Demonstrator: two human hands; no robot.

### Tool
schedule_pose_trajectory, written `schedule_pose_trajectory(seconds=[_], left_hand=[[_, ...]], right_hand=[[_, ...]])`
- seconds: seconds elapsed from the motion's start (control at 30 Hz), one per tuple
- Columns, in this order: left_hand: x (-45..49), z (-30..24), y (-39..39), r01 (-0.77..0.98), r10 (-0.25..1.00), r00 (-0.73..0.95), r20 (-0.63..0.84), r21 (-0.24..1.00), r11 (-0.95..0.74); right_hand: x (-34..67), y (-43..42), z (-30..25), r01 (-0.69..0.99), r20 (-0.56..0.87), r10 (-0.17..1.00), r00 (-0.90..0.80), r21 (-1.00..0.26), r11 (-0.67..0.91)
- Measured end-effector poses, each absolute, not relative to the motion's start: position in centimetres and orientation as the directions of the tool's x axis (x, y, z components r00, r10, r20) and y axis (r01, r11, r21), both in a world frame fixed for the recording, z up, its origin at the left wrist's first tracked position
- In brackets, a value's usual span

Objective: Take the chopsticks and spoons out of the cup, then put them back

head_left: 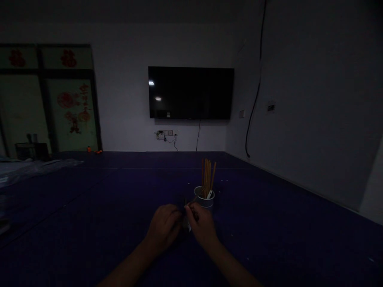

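Observation:
The room is very dim. My left hand (165,228) and my right hand (201,224) meet over the dark blue surface (89,223), both with fingers curled in a pinch. Between them sits a small pale object (186,224) that I cannot identify. A thin dark stick (196,196) runs from my right hand's fingers up toward a white cup (204,198) just beyond the hands. Several upright wooden sticks (208,175) stand in that cup.
A black television (190,92) hangs on the white far wall above a socket strip (165,134). Glass doors with red paper decorations (72,105) stand at the left. Crumpled clear plastic (26,167) lies at the left edge. A black cable (254,103) hangs down the right wall.

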State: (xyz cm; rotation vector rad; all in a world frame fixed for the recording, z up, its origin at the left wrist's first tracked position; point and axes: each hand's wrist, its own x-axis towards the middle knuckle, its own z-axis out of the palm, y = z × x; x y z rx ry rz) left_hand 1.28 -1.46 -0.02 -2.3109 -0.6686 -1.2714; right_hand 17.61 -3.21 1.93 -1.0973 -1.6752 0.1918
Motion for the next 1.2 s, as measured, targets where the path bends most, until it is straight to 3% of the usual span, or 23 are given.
schedule_pose_trajectory(seconds=[0.2,0.43,0.6,0.87,1.07,1.2], left_hand=[[0.9,0.0,-0.7,0.699,0.4,0.413,0.818,-0.003,-0.715],[1.0,-0.2,-0.3,0.751,0.479,0.408,0.777,0.013,-0.66],[0.8,-0.2,-0.4,0.816,0.55,0.342,0.762,0.049,-0.576],[0.8,-0.3,-0.2,0.827,0.641,0.307,0.703,0.136,-0.546],[0.7,-0.3,-0.1,0.806,0.707,0.315,0.633,0.215,-0.552],[0.7,-0.6,0.1,0.799,0.727,0.343,0.595,0.222,-0.559]], right_hand=[[17.5,-3.8,2.0,0.551,0.696,0.715,-0.069,-0.571,0.608],[17.5,-3.8,1.7,0.521,0.74,0.666,-0.096,-0.533,0.667],[17.5,-4.1,2.1,0.425,0.779,0.623,0.076,-0.59,0.686],[17.8,-4.2,3.2,0.185,0.678,0.679,0.281,-0.732,0.655],[20.3,-4.0,4.7,0.243,0.707,0.466,0.533,-0.655,0.716],[22.4,-3.1,5.2,0.36,0.69,0.374,0.619,-0.673,0.646]])
